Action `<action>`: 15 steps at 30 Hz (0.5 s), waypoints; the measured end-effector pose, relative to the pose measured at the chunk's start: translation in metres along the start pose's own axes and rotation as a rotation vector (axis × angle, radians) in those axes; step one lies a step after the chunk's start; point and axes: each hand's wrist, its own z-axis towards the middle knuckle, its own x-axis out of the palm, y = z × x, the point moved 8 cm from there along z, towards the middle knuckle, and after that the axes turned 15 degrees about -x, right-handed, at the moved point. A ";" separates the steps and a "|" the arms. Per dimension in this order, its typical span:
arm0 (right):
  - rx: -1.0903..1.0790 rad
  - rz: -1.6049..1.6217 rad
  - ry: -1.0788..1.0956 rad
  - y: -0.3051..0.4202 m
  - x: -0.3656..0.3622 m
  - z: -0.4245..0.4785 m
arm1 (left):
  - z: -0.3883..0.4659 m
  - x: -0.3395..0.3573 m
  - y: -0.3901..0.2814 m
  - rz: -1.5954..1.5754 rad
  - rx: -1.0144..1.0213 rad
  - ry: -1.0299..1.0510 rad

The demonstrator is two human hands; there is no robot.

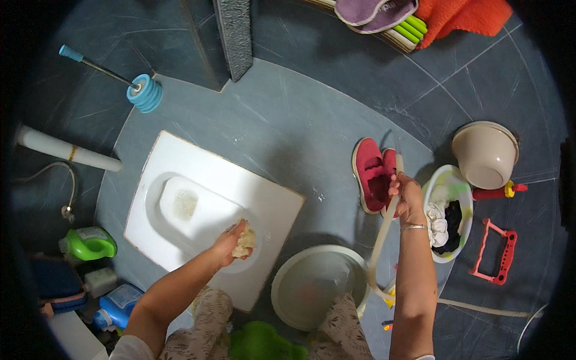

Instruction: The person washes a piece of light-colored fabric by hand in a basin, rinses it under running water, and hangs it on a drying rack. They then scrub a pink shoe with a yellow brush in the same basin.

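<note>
My left hand (232,243) grips a bunched, wet-looking cream cloth (245,240) over the near end of a white squat toilet (270,202). A pale translucent hose (383,238) passes through the closed fingers of my right hand (407,195). Its tip points away from me, above a pair of red shoes (371,175) on the grey tiled floor. A large round basin of water (310,288) stands between my knees and the hose. Just right of my right hand is an oval white-and-green basin (465,216) holding white cloth (436,220) and black cloth (453,225).
A beige bucket (486,155) hangs or leans by the right wall, above a red-and-pink frame (504,256). Several bottles, including a green one (92,243) and a blue one (119,306), line the left. A blue plunger (145,93) stands at the far left, and a green stool (265,342) is beneath me.
</note>
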 end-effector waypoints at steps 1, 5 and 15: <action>0.025 -0.018 0.042 -0.003 0.015 -0.007 | -0.005 0.010 -0.001 -0.032 -0.011 0.031; 0.072 -0.020 0.219 -0.021 0.067 -0.027 | -0.005 0.029 -0.005 -0.062 0.070 0.234; 0.135 -0.175 0.610 -0.024 0.170 -0.111 | -0.023 0.038 -0.038 -0.207 0.307 0.393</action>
